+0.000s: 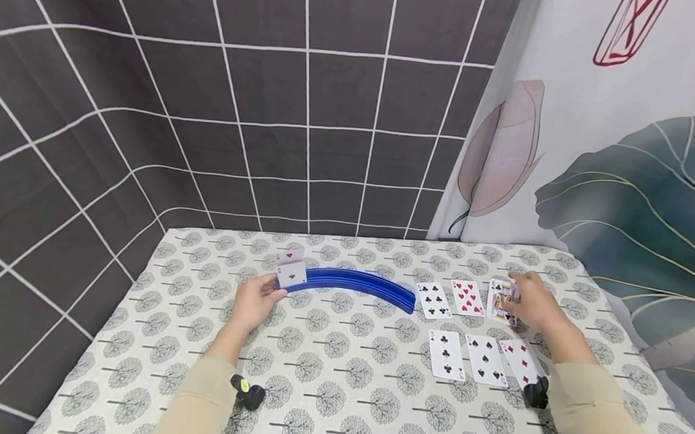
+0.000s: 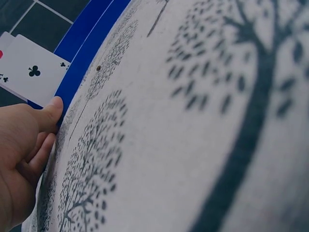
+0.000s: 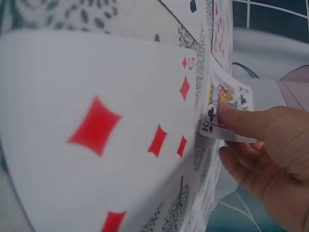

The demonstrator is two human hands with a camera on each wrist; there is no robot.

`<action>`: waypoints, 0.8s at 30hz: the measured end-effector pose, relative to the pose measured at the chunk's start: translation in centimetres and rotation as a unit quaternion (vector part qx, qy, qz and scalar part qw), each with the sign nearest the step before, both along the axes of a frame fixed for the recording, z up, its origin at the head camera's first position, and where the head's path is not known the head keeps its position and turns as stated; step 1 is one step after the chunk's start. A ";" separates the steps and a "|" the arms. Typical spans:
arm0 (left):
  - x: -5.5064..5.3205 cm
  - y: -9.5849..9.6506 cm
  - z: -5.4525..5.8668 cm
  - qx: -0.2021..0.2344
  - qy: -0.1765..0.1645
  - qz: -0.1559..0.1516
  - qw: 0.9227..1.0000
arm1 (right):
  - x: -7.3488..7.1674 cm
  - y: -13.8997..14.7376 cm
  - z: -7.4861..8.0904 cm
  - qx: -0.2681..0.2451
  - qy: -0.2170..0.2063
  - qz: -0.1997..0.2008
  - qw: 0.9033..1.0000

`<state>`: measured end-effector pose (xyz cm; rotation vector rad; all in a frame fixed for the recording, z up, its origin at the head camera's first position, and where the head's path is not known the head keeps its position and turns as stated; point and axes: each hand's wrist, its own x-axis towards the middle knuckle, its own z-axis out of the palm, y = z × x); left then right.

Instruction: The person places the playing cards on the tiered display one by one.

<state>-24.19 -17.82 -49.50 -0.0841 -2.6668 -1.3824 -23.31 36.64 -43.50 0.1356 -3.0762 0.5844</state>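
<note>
My left hand [image 1: 255, 300] grips the left end of a curved blue card holder [image 1: 355, 281], thumb in front. Two playing cards stand upright in that end: a club card [image 1: 292, 275] in front and a heart card [image 1: 288, 254] partly hidden behind it. At the right, my right hand [image 1: 535, 301] pinches a king of clubs [image 3: 227, 99] with the thumb on its face and fingers underneath. In the right wrist view the king is tilted, and my thumb covers part of it. A diamond card [image 3: 96, 125] lies large in the foreground there.
Right of the holder lie a club card [image 1: 434, 300] and a heart card [image 1: 468, 298]. The nearer row has a three of clubs [image 1: 447, 354], a spade card [image 1: 486, 359] and the diamond card. A tree-print cloth [image 1: 324, 401] covers the table, with a dark grid-pattern curtain [image 1: 259, 105] behind.
</note>
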 end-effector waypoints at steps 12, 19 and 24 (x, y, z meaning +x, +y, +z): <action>0.1 0.1 -0.1 -0.001 0.008 0.000 1.000 | -0.1 0.4 0.6 -0.030 0.100 0.016 0.994; 0.1 0.2 -0.1 0.002 0.010 0.001 1.000 | -0.2 -0.2 1.1 -0.049 0.141 0.017 0.989; -0.1 0.1 -0.3 0.005 0.017 0.006 1.000 | -0.3 -1.1 1.9 -0.054 0.166 0.024 0.984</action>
